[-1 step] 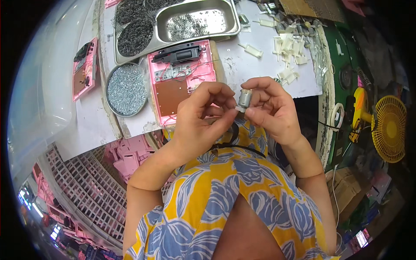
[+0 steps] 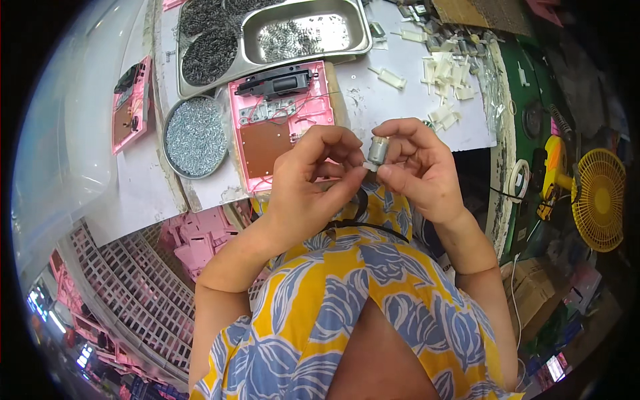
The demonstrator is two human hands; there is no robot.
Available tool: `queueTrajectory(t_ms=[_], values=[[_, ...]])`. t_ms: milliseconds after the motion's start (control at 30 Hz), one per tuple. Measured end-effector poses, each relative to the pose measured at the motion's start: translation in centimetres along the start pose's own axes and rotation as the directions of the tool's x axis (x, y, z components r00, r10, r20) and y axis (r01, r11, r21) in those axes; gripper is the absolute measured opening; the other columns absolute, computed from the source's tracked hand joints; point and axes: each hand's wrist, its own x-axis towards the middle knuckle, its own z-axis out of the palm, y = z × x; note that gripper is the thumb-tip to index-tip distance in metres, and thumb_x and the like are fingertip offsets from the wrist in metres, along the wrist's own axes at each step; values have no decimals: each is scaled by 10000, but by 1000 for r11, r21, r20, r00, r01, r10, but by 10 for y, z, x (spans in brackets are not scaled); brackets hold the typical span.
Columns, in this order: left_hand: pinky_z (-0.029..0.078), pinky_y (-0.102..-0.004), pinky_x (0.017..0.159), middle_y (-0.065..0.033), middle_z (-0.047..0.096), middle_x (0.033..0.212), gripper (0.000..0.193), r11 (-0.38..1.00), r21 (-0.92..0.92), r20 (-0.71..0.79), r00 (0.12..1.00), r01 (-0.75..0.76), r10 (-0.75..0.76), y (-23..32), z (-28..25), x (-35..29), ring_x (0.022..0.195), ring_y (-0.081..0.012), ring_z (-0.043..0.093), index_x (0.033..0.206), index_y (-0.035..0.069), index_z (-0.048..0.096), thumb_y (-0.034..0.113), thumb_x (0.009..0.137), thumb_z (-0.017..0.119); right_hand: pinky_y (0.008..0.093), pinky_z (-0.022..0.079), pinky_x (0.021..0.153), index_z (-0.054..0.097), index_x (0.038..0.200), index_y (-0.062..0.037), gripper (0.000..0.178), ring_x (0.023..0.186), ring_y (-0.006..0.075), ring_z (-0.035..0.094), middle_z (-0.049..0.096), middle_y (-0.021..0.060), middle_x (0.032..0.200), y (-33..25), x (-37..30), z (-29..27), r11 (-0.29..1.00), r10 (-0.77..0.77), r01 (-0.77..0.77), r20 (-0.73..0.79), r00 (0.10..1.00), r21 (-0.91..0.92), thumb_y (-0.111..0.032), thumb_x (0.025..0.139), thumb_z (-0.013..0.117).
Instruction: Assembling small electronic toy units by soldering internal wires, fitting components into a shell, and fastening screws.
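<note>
— Fingers of the right hand [image 2: 417, 170] pinch a small silver motor [image 2: 378, 150]; the left hand [image 2: 310, 183] grips its white end, above the lap.

— Containers?

— Round tin [image 2: 175, 155] of screws [image 2: 197, 135], steel tray [image 2: 353, 41] of metal bits, beside a pink casing [image 2: 280, 127].

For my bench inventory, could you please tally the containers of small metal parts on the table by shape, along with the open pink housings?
Round dishes of screws: 1
Rectangular metal trays: 1, with a second tray beside it partly cut off, so 2
Open pink housings: 2
Total: 5
</note>
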Motion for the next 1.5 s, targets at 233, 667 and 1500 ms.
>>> queueTrajectory(t_ms=[233, 667, 1500], values=[[593, -322, 726, -116, 685, 964, 360, 933, 233, 18, 960, -275, 279, -6, -4, -2, 830, -192, 702, 1119, 3, 590, -100, 805, 733, 189, 455, 596, 555, 1313, -6, 546, 664, 58, 567, 630, 27, 862, 11, 1, 2, 737, -429, 390, 64, 901, -552, -21, 822, 792], [570, -323, 727, -142, 708, 949, 197, 924, 177, -4, 939, -338, 344, -2, -24, -3, 853, -234, 695, 947, -28, 655, -91, 789, 756, 340, 542, 631, 693, 1041, -50, 352, 759, 263, 666, 693, 96, 914, -8, 19, 12, 447, -610, 657, 330, 720, -607, -12, 716, 825], [406, -396, 774, -68, 591, 933, 137, 141, 966, 139, 892, -218, 430, -9, -47, 54, 838, -273, 577, 834, 71, 739, 148, 740, 803, 340, 571, 758, 698, 1087, -10, 298, 861, 277, 717, 721, 124, 979, 7, 31, -14, 566, -595, 516, 115, 796, -642, 40, 796, 735]])
